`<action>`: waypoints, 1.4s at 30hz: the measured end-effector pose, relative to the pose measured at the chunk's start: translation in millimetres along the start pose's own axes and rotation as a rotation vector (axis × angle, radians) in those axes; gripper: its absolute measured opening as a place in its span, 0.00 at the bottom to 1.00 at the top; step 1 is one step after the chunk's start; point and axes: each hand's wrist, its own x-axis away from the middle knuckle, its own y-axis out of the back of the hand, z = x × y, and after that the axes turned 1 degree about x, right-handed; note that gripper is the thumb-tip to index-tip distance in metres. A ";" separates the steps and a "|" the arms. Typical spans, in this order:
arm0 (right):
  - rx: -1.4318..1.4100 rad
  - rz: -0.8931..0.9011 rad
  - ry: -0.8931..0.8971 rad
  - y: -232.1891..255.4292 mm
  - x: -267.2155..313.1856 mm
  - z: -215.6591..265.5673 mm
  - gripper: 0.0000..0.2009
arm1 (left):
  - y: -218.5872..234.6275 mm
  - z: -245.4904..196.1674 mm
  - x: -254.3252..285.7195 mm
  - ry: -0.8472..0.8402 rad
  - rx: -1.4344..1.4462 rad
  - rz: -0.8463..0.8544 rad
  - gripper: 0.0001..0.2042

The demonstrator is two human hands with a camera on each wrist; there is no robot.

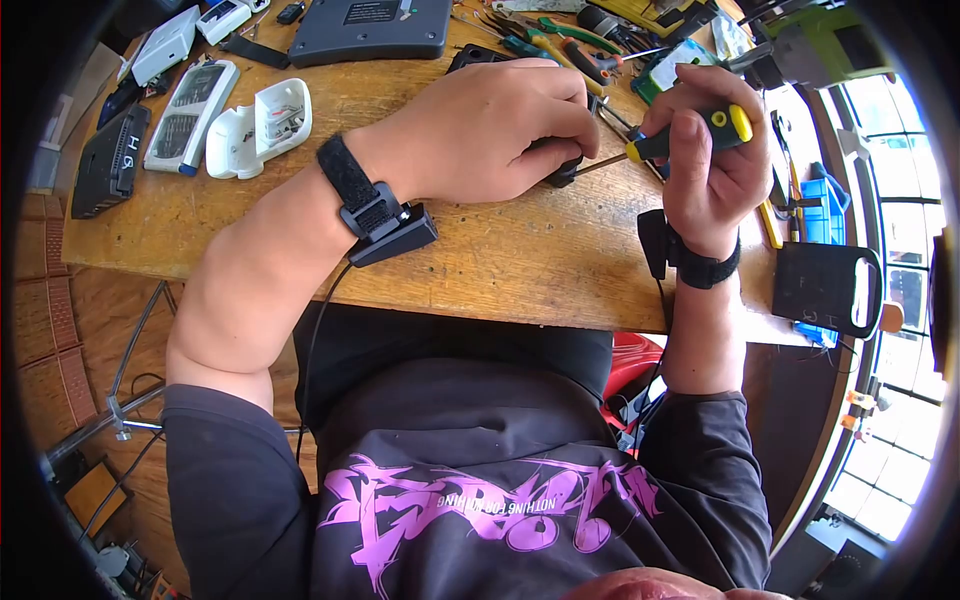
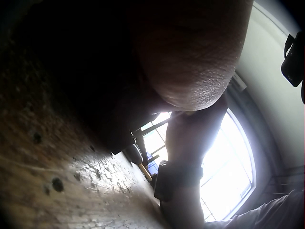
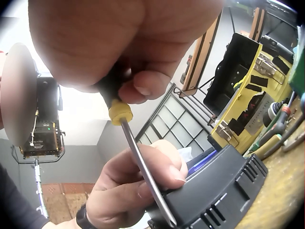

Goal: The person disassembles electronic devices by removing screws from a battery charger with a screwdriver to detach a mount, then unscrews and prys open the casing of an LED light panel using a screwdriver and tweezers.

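My right hand [image 1: 715,185] grips a screwdriver [image 3: 141,164] by its dark handle with yellow ends. The metal shaft slants down, its tip right at the edge of a black plastic housing [image 3: 214,191] with slotted vents. That housing is held by my left hand [image 1: 490,130], thumb and fingers at its near side in the right wrist view. From the head view the left hand covers most of the housing. In the left wrist view the left hand [image 2: 195,76] is a dark shape low over the wooden bench.
Pliers [image 1: 580,35] and other tools crowd the back of the bench [image 1: 450,250]. A green drill [image 1: 820,50] lies back right. On the left stand a white bit case [image 1: 192,115], an open white box [image 1: 235,145] and a black box [image 1: 110,160]. A yellow toolbox [image 3: 248,114] is behind.
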 end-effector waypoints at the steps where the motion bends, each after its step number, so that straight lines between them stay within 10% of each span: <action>1: -0.001 0.005 0.000 -0.6 0.4 0.0 0.13 | -0.2 -0.3 0.4 0.004 -0.001 0.000 0.04; 22: -0.144 -0.009 -0.021 -2.2 6.3 -3.7 0.10 | -2.0 3.9 4.3 0.001 0.005 -0.012 0.04; 42: -0.199 -0.063 -0.030 -14.2 -0.4 8.3 0.27 | -3.5 3.3 6.7 0.008 -0.003 -0.029 0.04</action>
